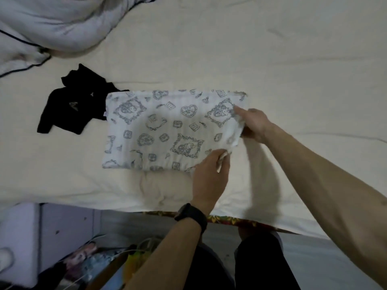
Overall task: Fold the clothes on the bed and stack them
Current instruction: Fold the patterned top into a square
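The white printed garment (159,130) lies flat in a rectangle near the front edge of the bed (293,59). Its right end is lifted off the sheet. The right hand (254,124) grips that raised edge, fingers curled round the fabric. The left hand (211,170), a dark watch (190,214) on its wrist, pinches the near right corner. A crumpled black garment (71,103) touches the printed one's left edge, and a pale duvet (52,24) is heaped at far left.

Both arms stretched forward, left hand (209,172) and right hand (254,122) each pinching the printed cloth (159,126) at its right edge.
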A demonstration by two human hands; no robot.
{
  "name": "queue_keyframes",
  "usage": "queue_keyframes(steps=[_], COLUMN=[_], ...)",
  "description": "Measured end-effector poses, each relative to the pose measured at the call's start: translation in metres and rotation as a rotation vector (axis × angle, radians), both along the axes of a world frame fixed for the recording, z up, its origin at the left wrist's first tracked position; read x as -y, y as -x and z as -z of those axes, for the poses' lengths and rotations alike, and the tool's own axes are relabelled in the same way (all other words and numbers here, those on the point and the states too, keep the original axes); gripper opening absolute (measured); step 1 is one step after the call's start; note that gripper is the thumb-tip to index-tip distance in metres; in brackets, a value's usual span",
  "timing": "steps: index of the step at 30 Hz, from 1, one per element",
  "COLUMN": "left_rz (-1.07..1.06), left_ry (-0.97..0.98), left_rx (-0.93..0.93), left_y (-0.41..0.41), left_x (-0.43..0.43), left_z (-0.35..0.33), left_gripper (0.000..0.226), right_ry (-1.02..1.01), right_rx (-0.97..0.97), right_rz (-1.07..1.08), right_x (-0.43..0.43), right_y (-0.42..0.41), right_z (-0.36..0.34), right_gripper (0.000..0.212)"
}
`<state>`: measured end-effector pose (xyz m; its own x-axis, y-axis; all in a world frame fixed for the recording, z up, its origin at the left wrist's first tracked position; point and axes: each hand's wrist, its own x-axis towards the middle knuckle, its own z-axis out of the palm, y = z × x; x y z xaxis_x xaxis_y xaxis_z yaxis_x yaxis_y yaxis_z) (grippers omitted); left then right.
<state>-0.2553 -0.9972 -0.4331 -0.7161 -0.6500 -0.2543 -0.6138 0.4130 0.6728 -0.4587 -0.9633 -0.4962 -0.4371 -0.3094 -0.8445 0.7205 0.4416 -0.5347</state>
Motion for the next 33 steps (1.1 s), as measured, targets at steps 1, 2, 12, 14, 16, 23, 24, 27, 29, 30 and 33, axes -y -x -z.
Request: queue_keyframes(steps=[1, 2, 12, 14, 16, 23, 24, 27, 29, 30, 33], left_rz=[0.03, 0.053, 0.005, -0.09, -0.238, -0.532, -0.56, -0.634, -0.652, -0.634, -0.528], left_ry=[0.019, 0.02, -0.163, -0.181, -0.156, -0.156, -0.146, -0.105, -0.094, -0.101, -0.184], left_rx=[-0.001, 0.011, -0.019, -0.066, -0.098, -0.137, -0.117, -0.011, 0.092, 0.161, 0.325], left_y=[-0.001, -0.002, -0.015, -0.02, -0.029, -0.096, -0.11, -0.144, -0.166, -0.174, -0.203], left_x=[0.0, 0.002, 0.025, 0.037, 0.056, 0.164, 0.184, 0.231, 0.26, 0.27, 0.302], left_z=[0.0, 0.002, 0.011, 0.006, 0.0, -0.012, -0.009, 0.003, 0.014, 0.018, 0.031], left_gripper=[0.014, 0.015, 0.019, 0.015, 0.01, 0.007, 0.007, 0.017, 0.019, 0.021, 0.027], right_ry=[0.007, 0.005, -0.136, -0.169, -0.183, -0.212, -0.211, -0.221, -0.256, -0.28, -0.372], right_rx=[0.002, -0.008, -0.332, -0.455, -0.548, -0.844, -0.889, -0.943, -0.939, -0.931, -0.898], right_rz=[0.022, 0.012, -0.121, -0.134, -0.141, -0.46, -0.526, -0.699, -0.793, -0.836, -0.958], right_x=[0.004, 0.009, 0.026, 0.037, 0.054, 0.195, 0.224, 0.296, 0.335, 0.347, 0.38], right_y=[0.002, 0.003, -0.003, -0.012, -0.022, -0.082, -0.095, -0.132, -0.155, -0.163, -0.189], right_z=[0.004, 0.008, 0.009, -0.006, -0.021, -0.062, -0.063, -0.053, -0.042, -0.036, -0.017], right_gripper=[0.041, 0.04, 0.025, 0.024, 0.025, 0.039, 0.04, 0.041, 0.039, 0.037, 0.035])
